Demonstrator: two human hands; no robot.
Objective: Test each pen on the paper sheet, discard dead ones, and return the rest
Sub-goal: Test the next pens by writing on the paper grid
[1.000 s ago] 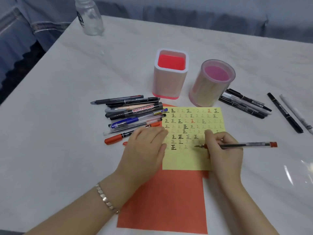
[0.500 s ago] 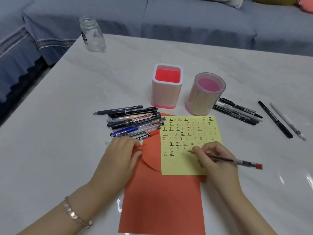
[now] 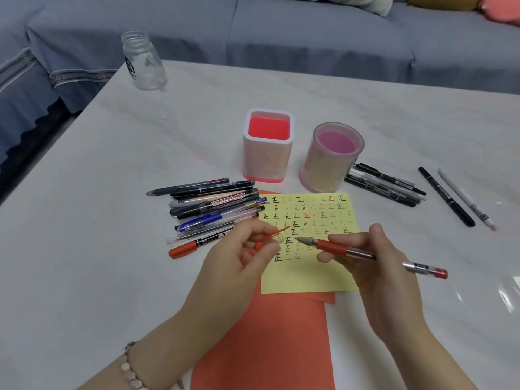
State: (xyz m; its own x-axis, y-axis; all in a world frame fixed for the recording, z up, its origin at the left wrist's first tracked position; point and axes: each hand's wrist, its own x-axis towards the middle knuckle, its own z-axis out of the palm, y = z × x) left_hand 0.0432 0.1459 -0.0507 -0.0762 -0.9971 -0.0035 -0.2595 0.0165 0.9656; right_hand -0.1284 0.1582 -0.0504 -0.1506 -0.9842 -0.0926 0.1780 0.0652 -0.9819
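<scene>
Nearest the camera, an orange sheet (image 3: 267, 347) lay flat on the counter (image 3: 98, 235), and a bracelet (image 3: 130, 371) sat on the left wrist. A yellow paper sheet (image 3: 304, 280), marked with rows of small test characters in black, grey and red, lay on top of the orange sheet's far end. Both hands were raised over the yellow sheet. The left hand (image 3: 233, 266) had its fingers curled and pinched a red-clipped pen cap (image 3: 273, 235) between thumb and fingertips. The right hand (image 3: 385, 274) gripped an uncapped red pen (image 3: 346, 250) by the barrel, with the tip pointing left toward the cap and just apart from it. A pile of pens (image 3: 213, 209) lay on the counter to the left of the yellow sheet, some touching its edge. Beyond the sheet stood a square holder (image 3: 267, 147) with a red interior and, beside it, a round holder (image 3: 329, 161) with a pink interior. A group of black pens (image 3: 385, 184) lay just right of the round holder. Two single pens (image 3: 447, 197) lay farther right, side by side. A glass jar (image 3: 143, 61) stood upright near the far left corner of the counter. A blue sofa (image 3: 309, 38) ran behind the counter.
</scene>
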